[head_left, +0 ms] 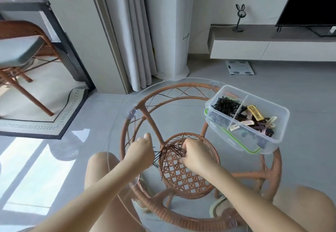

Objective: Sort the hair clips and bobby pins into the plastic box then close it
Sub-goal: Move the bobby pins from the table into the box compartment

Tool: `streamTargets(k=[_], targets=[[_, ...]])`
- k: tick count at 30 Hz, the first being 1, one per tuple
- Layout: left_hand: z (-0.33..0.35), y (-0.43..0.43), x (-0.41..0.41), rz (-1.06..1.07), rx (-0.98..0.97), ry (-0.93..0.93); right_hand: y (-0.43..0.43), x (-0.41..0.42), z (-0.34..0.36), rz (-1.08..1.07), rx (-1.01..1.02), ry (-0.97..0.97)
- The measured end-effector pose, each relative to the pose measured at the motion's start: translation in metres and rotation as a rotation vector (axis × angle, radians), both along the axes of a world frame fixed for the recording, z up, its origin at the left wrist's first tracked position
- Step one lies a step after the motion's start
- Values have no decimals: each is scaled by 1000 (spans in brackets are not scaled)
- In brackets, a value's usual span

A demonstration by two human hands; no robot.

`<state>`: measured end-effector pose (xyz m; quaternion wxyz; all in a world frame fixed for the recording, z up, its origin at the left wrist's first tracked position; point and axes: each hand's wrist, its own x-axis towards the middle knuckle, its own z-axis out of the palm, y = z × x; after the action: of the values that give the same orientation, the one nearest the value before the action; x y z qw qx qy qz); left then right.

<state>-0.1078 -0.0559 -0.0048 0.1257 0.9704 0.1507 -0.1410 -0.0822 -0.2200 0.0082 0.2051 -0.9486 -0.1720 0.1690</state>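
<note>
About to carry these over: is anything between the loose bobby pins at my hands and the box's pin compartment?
Nothing visible does. The glass tabletop is bare between the loose bobby pins and the open plastic box, whose lid lies underneath it.

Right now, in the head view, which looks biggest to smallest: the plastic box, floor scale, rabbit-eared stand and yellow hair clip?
1. plastic box
2. floor scale
3. rabbit-eared stand, tall but thin
4. yellow hair clip
The box sits nearest the camera, so its lead may be partly nearness.
</note>
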Motion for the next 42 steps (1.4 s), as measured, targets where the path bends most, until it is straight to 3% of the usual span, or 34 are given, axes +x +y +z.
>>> streamTargets(k=[5,7,10,12,14,21,25,27,31,35,42], targets=[[11,-9,12,27,-207,-5,9,7,3,-91,153,84],[13,3,10,79,-319,-55,0,22,5,-181,145,-7],[15,23,-2,-39,-202,-79,-10,42,0,-240,0,-105],[13,33,-9,-218,-16,-46,-4,45,-4,-192,-41,-95],[11,39,-11,-295,46,-11,8,42,-7,-104,-19,-100],[11,31,0,-272,-201,-70,42,11,-6,211,111,14],[14,32,-2,-299,-306,-90,27,3,4,168,234,9],[15,38,-2,-300,-291,-138,13,6,6,134,166,-75],[14,44,-1,-404,-31,-128,5,-13,2,216,-194,-137],[18,40,3,-498,-72,-46,25,-45,-9,218,-203,-196],[24,46,-7,-482,-233,54,42,-39,-17,138,-82,-239]])
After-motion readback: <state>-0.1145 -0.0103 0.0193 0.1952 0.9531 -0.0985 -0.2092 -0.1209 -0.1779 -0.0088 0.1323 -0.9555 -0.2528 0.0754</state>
